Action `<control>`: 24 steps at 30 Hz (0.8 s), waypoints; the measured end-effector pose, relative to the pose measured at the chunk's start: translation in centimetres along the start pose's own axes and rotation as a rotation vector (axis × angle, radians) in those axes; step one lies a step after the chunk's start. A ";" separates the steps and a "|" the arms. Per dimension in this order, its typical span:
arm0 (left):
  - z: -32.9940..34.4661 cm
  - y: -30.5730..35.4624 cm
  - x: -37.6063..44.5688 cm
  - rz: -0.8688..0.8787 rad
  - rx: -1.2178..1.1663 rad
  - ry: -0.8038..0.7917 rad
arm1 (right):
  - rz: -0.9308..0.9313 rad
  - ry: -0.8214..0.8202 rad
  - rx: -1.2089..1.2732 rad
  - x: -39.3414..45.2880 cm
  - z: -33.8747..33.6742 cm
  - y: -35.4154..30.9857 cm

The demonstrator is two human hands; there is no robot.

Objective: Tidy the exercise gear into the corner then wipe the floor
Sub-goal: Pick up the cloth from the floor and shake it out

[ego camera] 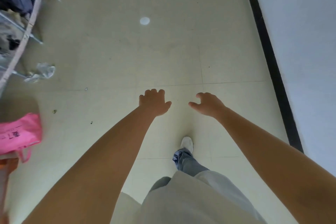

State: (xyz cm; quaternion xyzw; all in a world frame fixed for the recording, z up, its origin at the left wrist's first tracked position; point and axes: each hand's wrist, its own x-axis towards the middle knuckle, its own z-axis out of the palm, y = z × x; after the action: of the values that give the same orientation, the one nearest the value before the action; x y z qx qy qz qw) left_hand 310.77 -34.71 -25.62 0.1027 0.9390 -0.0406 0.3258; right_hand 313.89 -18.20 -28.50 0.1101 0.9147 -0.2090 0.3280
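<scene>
I look down at a pale tiled floor (163,51). My left hand (154,102) and my right hand (207,103) are both stretched out in front of me above it, fingers loosely curled and holding nothing. No exercise gear or wiping cloth shows in the head view. My foot in a white shoe (187,143) stands below the hands. Small dark specks (54,111) dot the floor to the left.
A metal shelf rack (20,23) with clothes stands at the left edge. Crumpled clear plastic (43,72) lies at its foot. A pink bag (18,134) sits lower left. A white wall (305,42) with black skirting (269,56) runs along the right. A light reflection (144,20) shines ahead.
</scene>
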 end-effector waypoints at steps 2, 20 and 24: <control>-2.6 -1.1 3.2 0.000 -0.019 0.002 | 0.008 -0.003 -0.003 3.3 -2.7 -1.5; -28.2 -18.0 38.9 0.028 0.004 -0.022 | 0.044 0.057 -0.040 38.4 -25.6 -23.2; -33.4 -19.4 45.9 0.062 0.029 -0.047 | 0.070 0.037 -0.019 44.8 -30.0 -26.2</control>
State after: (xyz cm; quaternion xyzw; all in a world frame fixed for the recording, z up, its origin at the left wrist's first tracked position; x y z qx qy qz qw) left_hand 251.19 -41.25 -27.69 0.1354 0.9267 -0.0464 0.3474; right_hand 254.35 -24.95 -28.37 0.1426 0.9182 -0.1866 0.3190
